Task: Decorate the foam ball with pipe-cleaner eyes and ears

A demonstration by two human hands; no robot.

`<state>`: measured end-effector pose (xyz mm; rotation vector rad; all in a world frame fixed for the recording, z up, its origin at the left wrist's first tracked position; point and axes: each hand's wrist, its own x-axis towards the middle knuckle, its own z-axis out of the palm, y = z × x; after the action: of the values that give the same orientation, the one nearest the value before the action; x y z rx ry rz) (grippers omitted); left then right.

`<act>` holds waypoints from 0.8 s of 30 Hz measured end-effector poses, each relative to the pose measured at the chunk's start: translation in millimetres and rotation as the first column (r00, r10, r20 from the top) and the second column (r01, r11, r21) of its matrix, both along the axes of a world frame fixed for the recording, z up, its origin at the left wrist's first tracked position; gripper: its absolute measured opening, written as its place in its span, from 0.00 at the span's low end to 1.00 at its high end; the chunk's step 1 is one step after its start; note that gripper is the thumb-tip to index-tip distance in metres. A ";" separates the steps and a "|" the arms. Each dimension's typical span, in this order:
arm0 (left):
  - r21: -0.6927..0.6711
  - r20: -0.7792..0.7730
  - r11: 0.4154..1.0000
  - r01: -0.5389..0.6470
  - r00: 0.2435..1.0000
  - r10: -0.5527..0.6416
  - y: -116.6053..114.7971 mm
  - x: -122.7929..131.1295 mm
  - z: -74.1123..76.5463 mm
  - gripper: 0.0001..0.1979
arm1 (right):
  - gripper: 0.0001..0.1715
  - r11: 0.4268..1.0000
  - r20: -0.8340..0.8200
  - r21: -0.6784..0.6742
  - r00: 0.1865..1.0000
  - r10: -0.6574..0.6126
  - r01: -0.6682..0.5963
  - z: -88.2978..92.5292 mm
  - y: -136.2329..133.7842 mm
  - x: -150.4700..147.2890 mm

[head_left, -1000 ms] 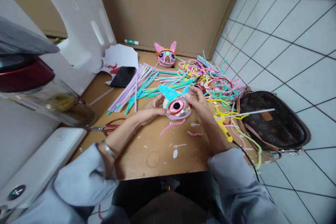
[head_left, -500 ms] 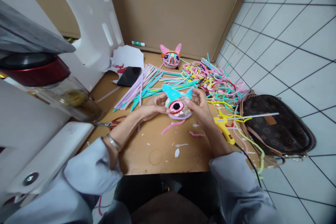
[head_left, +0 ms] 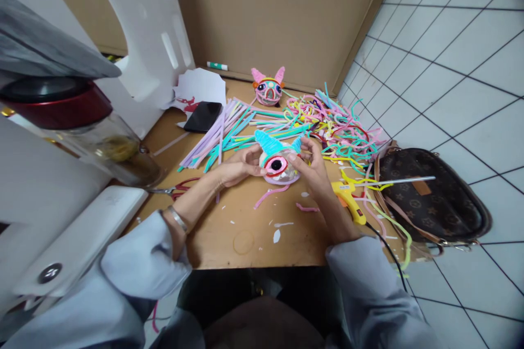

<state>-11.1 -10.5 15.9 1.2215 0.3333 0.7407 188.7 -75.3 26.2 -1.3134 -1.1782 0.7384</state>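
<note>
Between my two hands is a pipe-cleaner animal head (head_left: 282, 173) with turquoise horns or ears, a pink eye with a black pupil ringed in red, and a lilac lower edge. My left hand (head_left: 243, 166) grips its left side, thumb near the eye. On the opposite side my right hand (head_left: 311, 166) holds it, thumb on the front and fingers by the right horn. Just below it on the table lie a pink pipe cleaner (head_left: 270, 195) and a shorter pink piece (head_left: 307, 208).
A finished-looking pink-eared head (head_left: 268, 90) stands at the back, near loose pipe cleaners (head_left: 344, 131) and straight ones (head_left: 208, 136). Phone (head_left: 203, 116), scissors (head_left: 180, 188) and glass bottle (head_left: 123, 147) are left. A yellow glue gun (head_left: 347, 199) and brown bag (head_left: 434, 193) are right.
The view has shifted very slightly. Both hands keep hold of the animal head in nearly the same pose.
</note>
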 end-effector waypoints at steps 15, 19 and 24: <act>0.078 -0.021 0.990 -0.114 0.993 0.116 3.2 -0.8 -0.8 0.34 | 0.53 0.998 0.078 0.000 0.995 0.057 -0.058 4.8 -3.7 -4.1; 0.106 -0.021 0.990 -0.091 0.995 0.094 3.5 -0.1 -0.1 0.33 | 0.56 1.000 0.131 -0.005 0.991 0.024 -0.024 2.5 -3.8 -4.8; 0.111 -0.063 0.989 -0.101 0.992 0.109 3.1 -0.4 -0.5 0.33 | 0.54 0.999 0.179 0.017 0.983 0.031 -0.035 1.9 -3.4 -4.4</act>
<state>-11.5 -7.5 15.3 1.3410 0.4219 0.8169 184.3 -78.7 28.1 -1.3677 -1.3497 0.6406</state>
